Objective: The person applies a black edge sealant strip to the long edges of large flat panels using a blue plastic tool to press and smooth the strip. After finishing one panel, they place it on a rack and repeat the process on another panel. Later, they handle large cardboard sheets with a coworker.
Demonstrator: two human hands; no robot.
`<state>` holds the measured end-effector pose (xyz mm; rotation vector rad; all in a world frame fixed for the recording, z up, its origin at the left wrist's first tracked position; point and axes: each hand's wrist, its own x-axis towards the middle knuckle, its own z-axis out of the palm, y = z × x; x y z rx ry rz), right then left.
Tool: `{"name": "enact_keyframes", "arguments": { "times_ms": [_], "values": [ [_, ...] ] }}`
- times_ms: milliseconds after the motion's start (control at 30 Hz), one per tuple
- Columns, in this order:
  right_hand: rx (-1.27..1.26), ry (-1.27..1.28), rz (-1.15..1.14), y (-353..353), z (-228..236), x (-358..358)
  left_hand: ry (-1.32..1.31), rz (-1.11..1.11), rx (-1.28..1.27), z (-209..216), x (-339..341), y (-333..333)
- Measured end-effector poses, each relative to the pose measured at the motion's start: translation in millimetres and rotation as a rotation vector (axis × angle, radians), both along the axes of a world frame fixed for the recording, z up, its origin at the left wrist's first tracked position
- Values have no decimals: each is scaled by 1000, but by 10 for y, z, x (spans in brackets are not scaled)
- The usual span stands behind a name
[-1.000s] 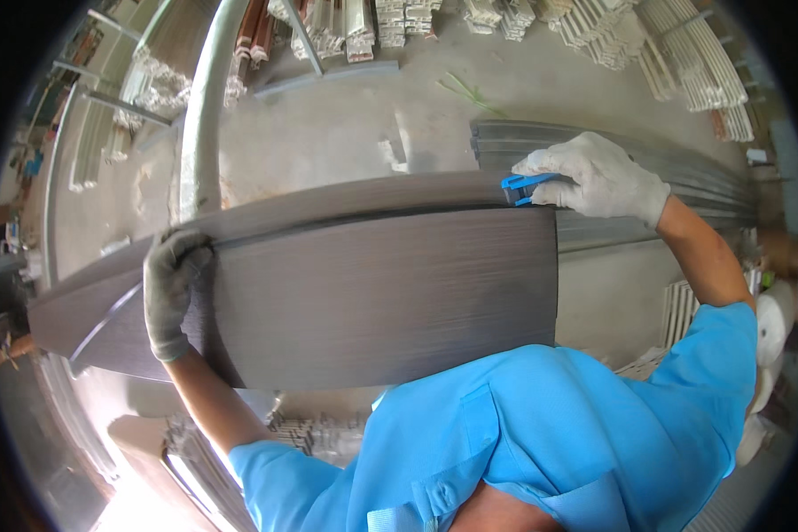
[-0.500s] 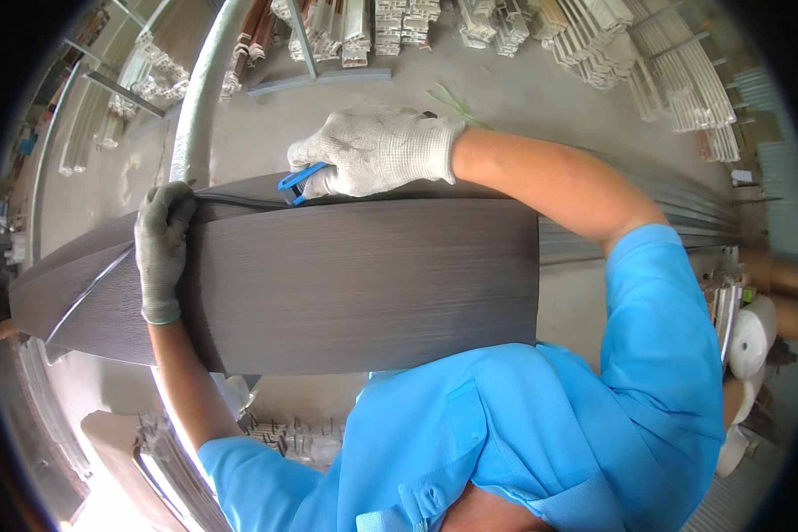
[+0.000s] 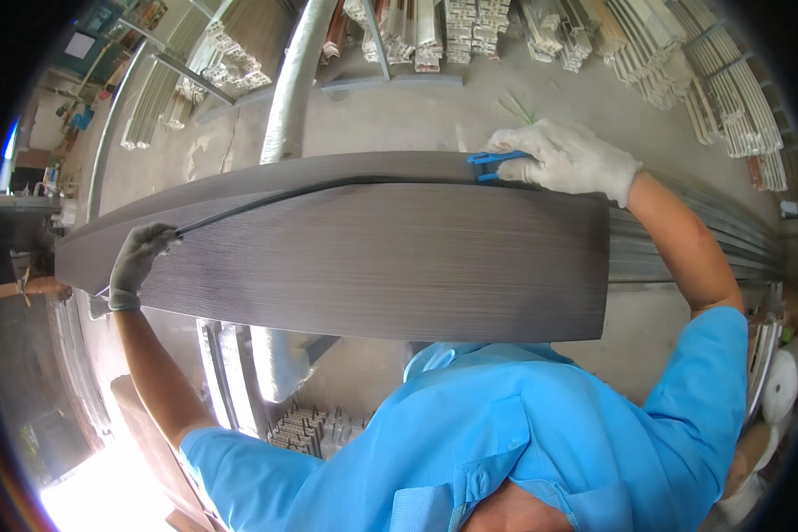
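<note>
A long dark brown wood-grain panel (image 3: 381, 257) lies across in front of me. A thin black flexible strip (image 3: 279, 194) follows its far edge and angles toward the near left. My left hand (image 3: 140, 259), in a grey-white knit glove, pinches the strip between thumb and fingers above the panel's left part. My right hand (image 3: 566, 160), gloved in white, is closed round a small blue hand tool (image 3: 496, 161) at the far edge, toward the right end. Two blue prongs of the tool point left over the strip; the rest is hidden in the glove.
Behind the panel stands a wrapped silvery post (image 3: 294, 84). Stacks of white profiles (image 3: 477, 31) line the floor at the back. Grey metal lengths (image 3: 692, 226) extend to the right of the panel. White rolls (image 3: 782, 386) stand at the lower right.
My right hand has slid right along the far edge with the blue tool. My left hand has moved left with the strip, which is now drawn out longer. The whole view has shifted.
</note>
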<state>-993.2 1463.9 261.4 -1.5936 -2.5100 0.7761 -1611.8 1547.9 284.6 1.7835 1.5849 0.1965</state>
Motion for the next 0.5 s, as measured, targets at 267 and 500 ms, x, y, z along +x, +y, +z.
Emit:
{"name": "enact_keyframes", "arguments": {
  "times_ms": [267,500],
  "values": [
    [97,32,-30,-86,-26,-112,123,101,591,-715,-328,527],
    [246,148,165,275,-148,-708,86,283,629,-876,-16,463]
  ]
}}
